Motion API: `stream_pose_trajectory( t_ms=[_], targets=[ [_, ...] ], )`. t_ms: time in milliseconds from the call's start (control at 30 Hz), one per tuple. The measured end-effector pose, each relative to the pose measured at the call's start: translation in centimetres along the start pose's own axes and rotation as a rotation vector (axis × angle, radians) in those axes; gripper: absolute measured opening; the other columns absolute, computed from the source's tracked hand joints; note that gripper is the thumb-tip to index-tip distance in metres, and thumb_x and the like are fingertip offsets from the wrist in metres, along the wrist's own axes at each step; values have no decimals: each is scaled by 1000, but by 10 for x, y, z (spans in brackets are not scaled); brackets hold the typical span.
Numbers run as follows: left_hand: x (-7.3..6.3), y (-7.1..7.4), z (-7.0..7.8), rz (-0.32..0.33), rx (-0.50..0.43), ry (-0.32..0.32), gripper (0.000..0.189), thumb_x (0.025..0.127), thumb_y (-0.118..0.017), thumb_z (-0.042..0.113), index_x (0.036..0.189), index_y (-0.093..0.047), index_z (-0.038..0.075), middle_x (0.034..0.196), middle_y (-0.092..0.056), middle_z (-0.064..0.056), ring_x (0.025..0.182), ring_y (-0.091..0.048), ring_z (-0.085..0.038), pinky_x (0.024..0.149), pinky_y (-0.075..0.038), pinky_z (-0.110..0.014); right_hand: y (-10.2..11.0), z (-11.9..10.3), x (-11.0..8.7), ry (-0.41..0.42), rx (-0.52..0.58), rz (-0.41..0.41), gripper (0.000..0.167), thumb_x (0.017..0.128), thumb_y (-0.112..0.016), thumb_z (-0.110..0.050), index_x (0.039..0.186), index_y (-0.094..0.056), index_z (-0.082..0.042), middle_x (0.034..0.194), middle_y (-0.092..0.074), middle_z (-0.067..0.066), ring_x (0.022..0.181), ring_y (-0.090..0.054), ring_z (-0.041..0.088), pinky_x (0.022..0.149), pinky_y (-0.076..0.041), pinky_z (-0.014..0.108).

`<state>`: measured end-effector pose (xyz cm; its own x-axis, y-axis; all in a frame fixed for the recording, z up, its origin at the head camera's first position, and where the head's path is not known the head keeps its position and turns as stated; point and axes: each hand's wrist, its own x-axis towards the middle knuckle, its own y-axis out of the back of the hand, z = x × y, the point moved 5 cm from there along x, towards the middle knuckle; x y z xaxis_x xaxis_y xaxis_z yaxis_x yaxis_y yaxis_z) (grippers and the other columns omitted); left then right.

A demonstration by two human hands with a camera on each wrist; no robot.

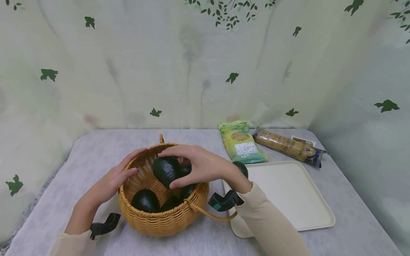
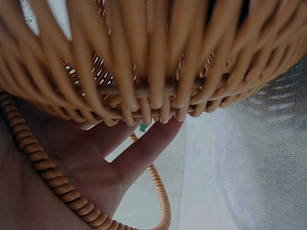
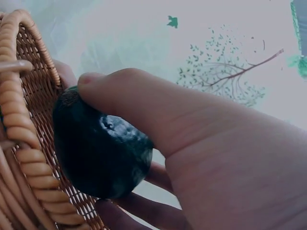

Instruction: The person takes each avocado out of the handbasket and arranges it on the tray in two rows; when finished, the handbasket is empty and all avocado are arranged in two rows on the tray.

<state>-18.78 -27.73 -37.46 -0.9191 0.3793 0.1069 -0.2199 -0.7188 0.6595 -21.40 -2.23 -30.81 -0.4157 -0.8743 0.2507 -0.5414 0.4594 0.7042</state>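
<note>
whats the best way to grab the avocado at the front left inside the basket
Probably round its widest part, coming down from above: the front-left avocado sits low inside the basket, its smooth rounded top showing through the opening, while the wicker wall shields its near side. A grip on opposite flanks should suit that rounded, shiny shape better than pinching the top.

On the table [image 1: 99, 153], a basket [image 1: 160, 224] holding avocados [image 1: 145, 201] stands left of a tray [image 1: 285, 193], a bag [image 1: 241, 140] and packet [image 1: 285, 144] behind the tray.
</note>
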Motion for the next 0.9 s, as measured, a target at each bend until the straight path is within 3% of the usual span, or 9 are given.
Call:
stream_pose_trajectory(
  t_ms=[267,400,667,900],
  targets=[
    [-3,-2,-2,14,11,-16,58,111,-36,23,165,-19,34,165,-31,-16,140,-40,-51,92,-47,-73,2,2,-15,-18,131,65,76,86,-85,-22,153,-50,-19,158,-46,-3,131,-54,9,99,-54,30],
    [-3,-1,-2,16,12,-24,58,111,-37,22,165,-19,34,165,-30,-16,141,-39,-51,93,-45,-74,5,3,-25,-20,156,110,76,85,-86,-20,153,-50,-19,157,-47,-3,130,-55,10,97,-56,37],
    [-3,-1,-1,16,24,-31,59,111,-37,20,165,-18,35,166,-31,-13,142,-38,-48,96,-42,-73,13,3,-44,-32,190,179,76,83,-87,-14,151,-52,-17,156,-49,-1,136,-53,14,95,-56,31],
    [-1,-1,-1,19,31,-28,58,112,-35,21,165,-17,38,166,-30,-13,142,-37,-50,98,-41,-74,17,6,-63,-40,227,215,78,84,-85,-10,154,-49,-14,159,-45,6,134,-56,18,96,-56,39]
  ],
)
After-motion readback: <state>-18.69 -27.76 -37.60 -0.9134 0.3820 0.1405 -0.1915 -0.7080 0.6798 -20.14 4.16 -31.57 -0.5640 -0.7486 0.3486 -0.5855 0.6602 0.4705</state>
